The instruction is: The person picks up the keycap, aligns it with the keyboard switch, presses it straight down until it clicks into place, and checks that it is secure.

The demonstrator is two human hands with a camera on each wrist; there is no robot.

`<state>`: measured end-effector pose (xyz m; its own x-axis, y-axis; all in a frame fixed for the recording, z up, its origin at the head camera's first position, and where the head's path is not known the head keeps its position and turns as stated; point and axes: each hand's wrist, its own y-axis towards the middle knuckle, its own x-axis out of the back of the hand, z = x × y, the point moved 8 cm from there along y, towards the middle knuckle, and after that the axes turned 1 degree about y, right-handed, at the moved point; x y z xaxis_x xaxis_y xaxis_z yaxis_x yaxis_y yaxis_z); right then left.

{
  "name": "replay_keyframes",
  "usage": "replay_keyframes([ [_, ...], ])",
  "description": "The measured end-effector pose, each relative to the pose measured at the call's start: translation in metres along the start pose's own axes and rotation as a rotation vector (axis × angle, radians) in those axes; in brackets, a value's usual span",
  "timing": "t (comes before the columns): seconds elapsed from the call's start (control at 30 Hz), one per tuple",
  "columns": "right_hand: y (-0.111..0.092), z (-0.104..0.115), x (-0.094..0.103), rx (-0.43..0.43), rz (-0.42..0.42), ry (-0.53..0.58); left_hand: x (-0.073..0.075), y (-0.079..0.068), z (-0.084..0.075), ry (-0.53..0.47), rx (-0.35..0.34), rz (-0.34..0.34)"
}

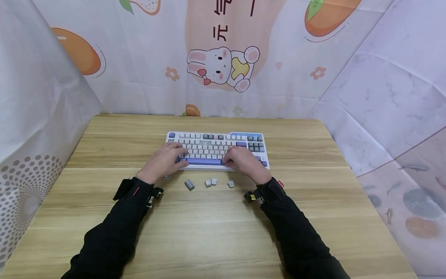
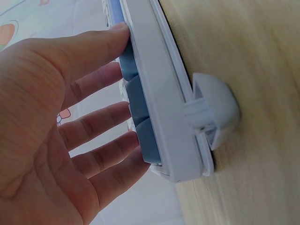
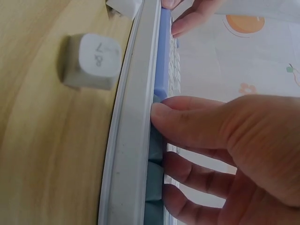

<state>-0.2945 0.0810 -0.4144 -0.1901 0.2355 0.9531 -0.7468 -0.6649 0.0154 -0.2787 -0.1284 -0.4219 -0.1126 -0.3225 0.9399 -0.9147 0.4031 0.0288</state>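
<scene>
1. Nearest, a long grey keycap (image 1: 189, 185) and three small white keycaps (image 1: 231, 184) lie loose on the wooden table (image 1: 195, 232); keep both wrists clear of them.
2. Another light keycap (image 2: 215, 112) lies tipped beside the keyboard (image 1: 212, 167), hollow side showing; a low left wrist could knock it.
3. The left hand (image 1: 163, 159) is spread wide, gripping nothing, at the keyboard's left end; a light touch there should steady it.
4. The right hand (image 1: 245, 161) has thumb and forefinger narrowly together beside the purple space bar (image 1: 203, 161); I cannot tell whether they pinch a key. Straight, even force should spare the stem.
5. Beyond, white letter keys (image 1: 210, 152) sit close-set; keep fingertips off them.
</scene>
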Motion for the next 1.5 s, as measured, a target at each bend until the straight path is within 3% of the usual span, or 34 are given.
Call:
replay_keyframes([
  [0.47, 0.002, -0.004, -0.001, 0.033, 0.038, 0.035, 0.001, 0.000, -0.002, -0.008, 0.009, 0.008],
  [0.73, -0.004, -0.013, 0.006, 0.010, -0.013, -0.017, 0.002, -0.002, -0.003, 0.008, 0.004, -0.004],
  [1.07, -0.012, -0.037, 0.016, -0.052, -0.053, 0.017, 0.004, 0.000, -0.007, -0.004, 0.001, 0.013],
  [1.5, -0.014, -0.055, 0.013, -0.129, 0.023, 0.030, 0.027, 0.017, -0.066, -0.088, -0.099, -0.066],
])
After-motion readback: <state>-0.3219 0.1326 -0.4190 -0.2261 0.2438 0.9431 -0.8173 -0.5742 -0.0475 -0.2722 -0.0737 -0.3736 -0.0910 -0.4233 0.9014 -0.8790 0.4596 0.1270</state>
